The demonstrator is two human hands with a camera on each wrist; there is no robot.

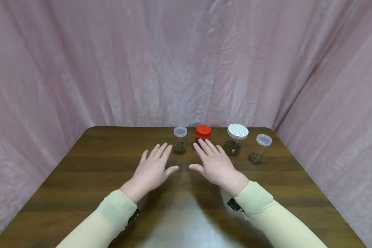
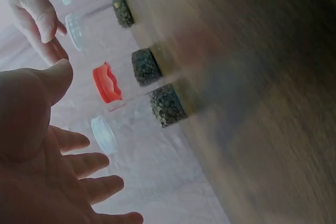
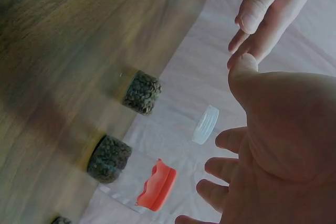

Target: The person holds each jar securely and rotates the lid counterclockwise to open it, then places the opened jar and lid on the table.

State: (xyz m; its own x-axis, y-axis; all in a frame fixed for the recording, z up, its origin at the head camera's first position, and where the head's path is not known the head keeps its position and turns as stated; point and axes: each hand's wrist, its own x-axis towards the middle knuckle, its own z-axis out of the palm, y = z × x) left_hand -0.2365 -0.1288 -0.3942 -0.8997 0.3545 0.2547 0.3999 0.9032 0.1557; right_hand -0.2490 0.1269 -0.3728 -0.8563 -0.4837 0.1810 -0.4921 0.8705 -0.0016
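Observation:
My left hand (image 1: 152, 169) hovers palm down over the table, fingers straight and slightly spread, holding nothing. Level with it, my right hand (image 1: 215, 163) is held the same way, its fingertips hiding part of the red-lidded jar in the head view. Four clear jars with dark, grainy contents stand upright along the far side: a jar with a translucent lid (image 1: 180, 140), a jar with a red lid (image 1: 203, 131), a wider jar with a patterned white lid (image 1: 236, 139), and a small jar with a translucent lid (image 1: 260, 148). Neither hand visibly touches a jar.
The brown wooden table (image 1: 80, 182) has rounded far corners. Pink curtains (image 1: 173, 62) hang behind it and along both sides. Light glares off the tabletop near its front, between the forearms. A black strap (image 1: 234, 204) shows under the right cuff.

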